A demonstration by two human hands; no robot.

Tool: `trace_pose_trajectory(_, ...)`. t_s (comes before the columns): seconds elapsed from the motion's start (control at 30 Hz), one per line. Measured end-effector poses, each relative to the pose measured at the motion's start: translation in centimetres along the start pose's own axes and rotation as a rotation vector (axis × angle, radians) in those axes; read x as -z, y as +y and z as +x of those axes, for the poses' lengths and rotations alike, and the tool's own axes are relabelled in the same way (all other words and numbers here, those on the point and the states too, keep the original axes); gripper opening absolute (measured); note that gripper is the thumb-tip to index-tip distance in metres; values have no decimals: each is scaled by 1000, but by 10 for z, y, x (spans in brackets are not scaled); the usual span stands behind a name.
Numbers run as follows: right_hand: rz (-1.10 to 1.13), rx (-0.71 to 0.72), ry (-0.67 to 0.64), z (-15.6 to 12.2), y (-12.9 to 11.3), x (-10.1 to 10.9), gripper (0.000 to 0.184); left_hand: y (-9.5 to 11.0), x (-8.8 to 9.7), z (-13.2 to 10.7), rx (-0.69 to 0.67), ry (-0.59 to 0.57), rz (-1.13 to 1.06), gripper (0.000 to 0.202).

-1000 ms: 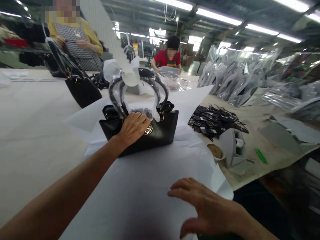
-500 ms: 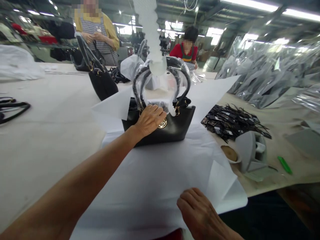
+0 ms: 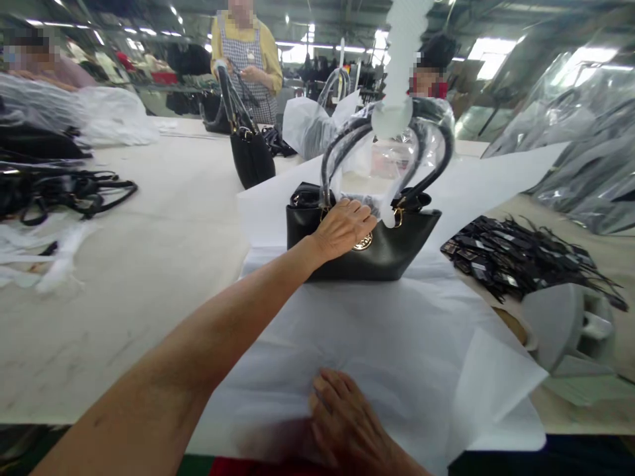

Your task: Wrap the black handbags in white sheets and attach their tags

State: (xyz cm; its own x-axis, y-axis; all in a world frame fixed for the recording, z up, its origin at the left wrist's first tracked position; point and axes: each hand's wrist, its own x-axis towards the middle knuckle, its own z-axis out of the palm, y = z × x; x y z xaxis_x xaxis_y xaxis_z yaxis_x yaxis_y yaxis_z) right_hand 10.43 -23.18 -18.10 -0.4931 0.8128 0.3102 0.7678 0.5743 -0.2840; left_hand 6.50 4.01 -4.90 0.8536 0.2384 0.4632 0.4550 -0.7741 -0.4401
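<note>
A black handbag (image 3: 407, 244) with a round gold emblem stands on a large sheet of white paper (image 3: 387, 330). Clear film wraps its raised handles (image 3: 444, 142), and a strip of white bubbly sheet (image 3: 404, 59) rises between them. My left hand (image 3: 344, 228) lies over the bag's front top edge beside the emblem, fingers closed on it. Lower down, my right hand (image 3: 344, 410) is over the near part of the paper, its fingers curled in. Whatever those fingers hold, if anything, is hidden.
Black tags (image 3: 520, 258) with cords lie in a heap at right, behind a grey tape dispenser (image 3: 565, 327). Plastic-wrapped bags (image 3: 585, 145) stand beyond. Another black handbag (image 3: 252, 158) is farther back, near a person in a checked apron (image 3: 248, 56). Black straps (image 3: 74, 192) lie at left.
The view has swung left, so the handbag appears farther right. My left hand stays on the bag. My right hand has moved left across the near part of the paper.
</note>
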Motion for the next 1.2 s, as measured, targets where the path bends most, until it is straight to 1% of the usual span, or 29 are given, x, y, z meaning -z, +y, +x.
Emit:
trace_pose_trajectory(0.03,26,-13,27,0,1,0,23,0,0,0,5,-2,-3,28)
trace_pose_trajectory(0.13,131,-68,64,3,6,3,22,0,0,1,12,-25,-10,30)
trace_pose_trajectory(0.23,257,-148,15,12,13,13,13,0,3,1,11,-57,-21,30)
trace_pose_trajectory(0.3,317,-218,-28,23,21,24,17,0,5,2,13,-69,-30,30)
trace_pose_trajectory(0.33,330,-248,-27,29,25,31,19,0,6,2,14,-72,-34,30)
trace_pose_trajectory(0.43,303,-276,66,46,39,53,19,0,8,2,17,-82,-46,29)
trace_pose_trajectory(0.53,167,-253,123,59,50,69,17,0,7,2,21,-79,-56,28)
trace_pose_trajectory(0.6,38,-265,84,66,55,77,19,0,6,2,22,-65,-59,28)
trace_pose_trajectory(0.67,-67,-320,-24,74,57,84,23,0,5,2,21,-48,-56,28)
trace_pose_trajectory(0.73,-131,-421,-140,84,56,92,28,-1,4,1,17,-33,-48,27)
trace_pose_trajectory(0.8,-153,-530,-191,92,55,98,29,0,3,1,16,-20,-39,26)
trace_pose_trajectory(0.87,-139,-579,-150,97,53,99,26,0,3,1,16,-8,-33,26)
trace_pose_trajectory(0.9,-118,-563,-101,97,52,98,24,0,3,0,16,-2,-30,26)
trace_pose_trajectory(0.97,-74,-465,36,94,52,91,26,0,3,0,12,4,-25,26)
trace_pose_trajectory(1.0,-64,-403,111,92,53,87,35,0,3,0,10,5,-23,25)
trace_pose_trajectory(1.07,-98,-297,229,87,55,78,58,-1,3,0,10,6,-20,25)
trace_pose_trajectory(1.1,-142,-266,267,86,57,74,63,-1,2,0,12,7,-20,25)
trace_pose_trajectory(1.13,-196,-245,290,85,60,71,61,-1,2,0,14,9,-20,26)
trace_pose_trajectory(1.2,-306,-213,329,84,67,65,52,-1,2,-1,15,11,-22,25)
